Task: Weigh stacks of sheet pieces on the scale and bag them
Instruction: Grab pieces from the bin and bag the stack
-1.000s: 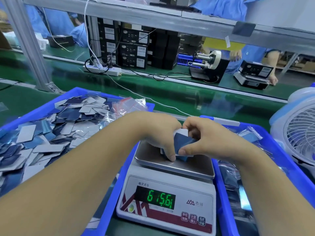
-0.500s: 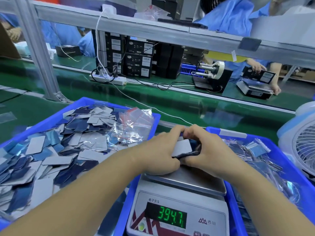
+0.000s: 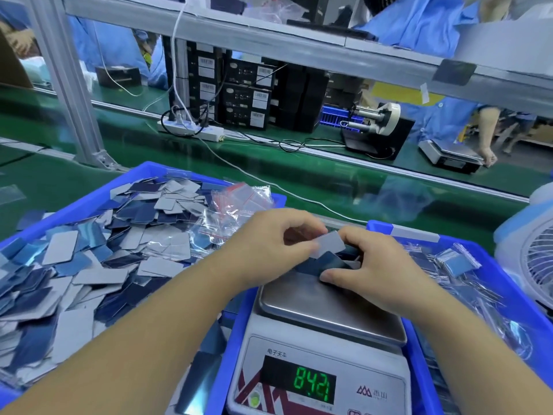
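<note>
Stack of sheet pieces (image 3: 324, 260) over far edge of scale (image 3: 326, 310) pan, left hand (image 3: 269, 241) pinching grey top piece, right hand (image 3: 371, 268) gripping dark pieces beneath, display (image 3: 314, 383) lit green, loose pieces in blue bin (image 3: 143, 175) at left, bagged pieces (image 3: 457, 260) at right.

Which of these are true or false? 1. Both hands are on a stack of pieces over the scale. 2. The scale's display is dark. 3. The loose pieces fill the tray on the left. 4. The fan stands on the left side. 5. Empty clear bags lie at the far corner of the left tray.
1. True: the left hand and right hand both hold the stack of pieces above the scale pan.
2. False: the display glows with green digits.
3. True: the loose pieces heap in the left tray.
4. False: the fan is on the right.
5. True: the clear bags lie there.
</note>
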Demonstrator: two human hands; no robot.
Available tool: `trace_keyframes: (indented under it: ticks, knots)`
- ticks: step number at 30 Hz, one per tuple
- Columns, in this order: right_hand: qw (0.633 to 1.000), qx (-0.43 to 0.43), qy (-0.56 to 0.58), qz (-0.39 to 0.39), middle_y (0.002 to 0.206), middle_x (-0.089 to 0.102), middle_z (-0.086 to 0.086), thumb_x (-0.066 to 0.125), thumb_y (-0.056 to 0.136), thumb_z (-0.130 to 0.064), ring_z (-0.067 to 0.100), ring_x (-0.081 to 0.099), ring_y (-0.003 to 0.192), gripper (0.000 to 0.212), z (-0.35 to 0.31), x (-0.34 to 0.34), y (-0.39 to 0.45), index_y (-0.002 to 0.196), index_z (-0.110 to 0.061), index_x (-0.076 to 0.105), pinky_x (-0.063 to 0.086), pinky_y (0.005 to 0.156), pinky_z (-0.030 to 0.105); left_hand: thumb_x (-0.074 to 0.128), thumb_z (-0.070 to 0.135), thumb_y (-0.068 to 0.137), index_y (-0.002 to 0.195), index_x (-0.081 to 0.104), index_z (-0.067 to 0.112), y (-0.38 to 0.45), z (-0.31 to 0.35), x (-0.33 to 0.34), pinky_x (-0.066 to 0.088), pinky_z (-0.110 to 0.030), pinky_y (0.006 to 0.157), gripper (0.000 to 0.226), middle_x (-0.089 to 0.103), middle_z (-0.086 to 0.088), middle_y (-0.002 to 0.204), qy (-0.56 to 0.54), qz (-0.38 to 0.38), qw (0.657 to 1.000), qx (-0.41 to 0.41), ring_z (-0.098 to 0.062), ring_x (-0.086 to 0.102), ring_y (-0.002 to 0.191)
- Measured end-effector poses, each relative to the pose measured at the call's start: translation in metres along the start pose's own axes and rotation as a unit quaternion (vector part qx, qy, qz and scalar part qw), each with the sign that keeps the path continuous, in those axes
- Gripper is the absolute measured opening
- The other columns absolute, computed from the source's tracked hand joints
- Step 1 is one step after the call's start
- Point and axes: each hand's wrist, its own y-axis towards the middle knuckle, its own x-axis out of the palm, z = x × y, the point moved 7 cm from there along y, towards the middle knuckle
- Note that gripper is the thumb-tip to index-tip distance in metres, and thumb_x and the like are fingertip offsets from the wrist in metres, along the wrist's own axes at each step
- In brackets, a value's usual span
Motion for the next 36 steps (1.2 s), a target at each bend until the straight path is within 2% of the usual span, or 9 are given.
trace_keyframes:
  ticks: [3, 6, 10, 13, 18, 22, 27, 30, 36]
  knots:
    - [1.000, 0.010, -0.004, -0.005, 0.083, 0.065, -0.024, 0.085, 0.070, -0.032, 0.000, 0.059, 0.076, 0.029, 0.001, 0.001, 0.000, 0.090, -0.035, 0.063, 0.045, 0.065, 0.014, 0.076, 0.012, 0.086, 0.083, 0.077, 0.029, 0.002, -0.004, -0.007, 0.057, -0.025, 0.072, 0.017, 0.073, 0.013, 0.083, -0.016, 0.032, 0.999, -0.001, -0.002, 0.068, 0.078]
    - [1.000, 0.015, -0.007, -0.008, 0.085, 0.065, -0.027, 0.084, 0.070, -0.033, -0.003, 0.059, 0.077, 0.032, 0.001, 0.002, 0.001, 0.093, -0.038, 0.063, 0.045, 0.065, 0.014, 0.075, 0.010, 0.087, 0.075, 0.075, 0.031, 0.004, -0.004, -0.009, 0.053, -0.017, 0.059, 0.025, 0.071, 0.014, 0.072, -0.092, 0.050, 0.995, 0.000, 0.002, 0.063, 0.066]
    - [1.000, 0.018, -0.018, 0.002, 0.083, 0.059, -0.034, 0.086, 0.070, -0.031, -0.007, 0.054, 0.070, 0.033, 0.001, 0.001, 0.001, 0.079, -0.038, 0.055, 0.040, 0.063, 0.009, 0.072, 0.004, 0.087, 0.071, 0.075, 0.032, 0.006, -0.007, -0.023, 0.054, -0.017, 0.069, 0.032, 0.071, 0.013, 0.071, -0.208, 0.115, 0.971, -0.008, -0.001, 0.064, 0.068]
    - [1.000, 0.024, -0.009, 0.000, 0.081, 0.060, -0.033, 0.087, 0.070, -0.030, -0.007, 0.053, 0.068, 0.033, 0.001, 0.001, 0.001, 0.079, -0.038, 0.057, 0.039, 0.062, 0.008, 0.070, 0.007, 0.090, 0.073, 0.073, 0.032, 0.006, -0.018, -0.029, 0.048, -0.009, 0.066, 0.031, 0.069, 0.020, 0.069, -0.099, 0.146, 0.983, -0.049, 0.005, 0.060, 0.066]
    - [1.000, 0.023, 0.004, 0.005, 0.083, 0.062, -0.028, 0.088, 0.067, -0.027, -0.004, 0.055, 0.070, 0.041, 0.000, 0.002, 0.001, 0.087, -0.041, 0.055, 0.041, 0.062, 0.009, 0.065, 0.020, 0.094, 0.093, 0.078, 0.035, 0.005, -0.025, -0.001, 0.040, -0.002, 0.071, 0.020, 0.068, 0.027, 0.087, 0.086, -0.008, 0.995, -0.052, 0.012, 0.060, 0.086]
    - [0.999, 0.049, 0.014, 0.000, 0.088, 0.063, -0.027, 0.088, 0.066, -0.032, 0.002, 0.058, 0.076, 0.045, 0.006, 0.002, 0.002, 0.094, -0.043, 0.055, 0.045, 0.063, 0.013, 0.060, 0.019, 0.098, 0.094, 0.076, 0.043, 0.002, -0.021, 0.001, 0.043, -0.003, 0.080, 0.029, 0.068, 0.034, 0.095, 0.063, -0.056, 0.995, -0.061, 0.012, 0.060, 0.096]
    - [0.999, 0.033, -0.008, 0.003, 0.078, 0.064, -0.028, 0.086, 0.066, -0.033, -0.002, 0.057, 0.072, 0.031, 0.000, 0.003, 0.001, 0.084, -0.036, 0.061, 0.041, 0.061, 0.010, 0.052, 0.012, 0.091, 0.114, 0.068, 0.038, -0.003, -0.014, 0.006, 0.048, -0.014, 0.088, 0.038, 0.073, 0.017, 0.100, -0.030, -0.064, 0.994, -0.078, 0.002, 0.064, 0.099]
    - [0.999, 0.031, -0.017, 0.010, 0.072, 0.064, -0.024, 0.086, 0.064, -0.036, 0.000, 0.055, 0.065, 0.028, 0.000, 0.002, 0.002, 0.080, -0.035, 0.063, 0.041, 0.058, 0.012, 0.057, 0.020, 0.087, 0.112, 0.064, 0.046, -0.005, -0.009, 0.009, 0.052, -0.016, 0.082, 0.036, 0.070, 0.022, 0.101, -0.035, -0.062, 0.997, -0.042, -0.003, 0.065, 0.095]
    - [0.999, 0.025, -0.022, -0.001, 0.073, 0.061, -0.029, 0.086, 0.067, -0.035, -0.004, 0.054, 0.068, 0.030, -0.002, 0.002, 0.001, 0.081, -0.040, 0.061, 0.040, 0.060, 0.010, 0.071, 0.019, 0.091, 0.090, 0.078, 0.033, -0.002, 0.000, 0.003, 0.053, -0.020, 0.079, 0.016, 0.072, 0.012, 0.092, -0.001, 0.009, 1.000, 0.025, -0.002, 0.067, 0.087]
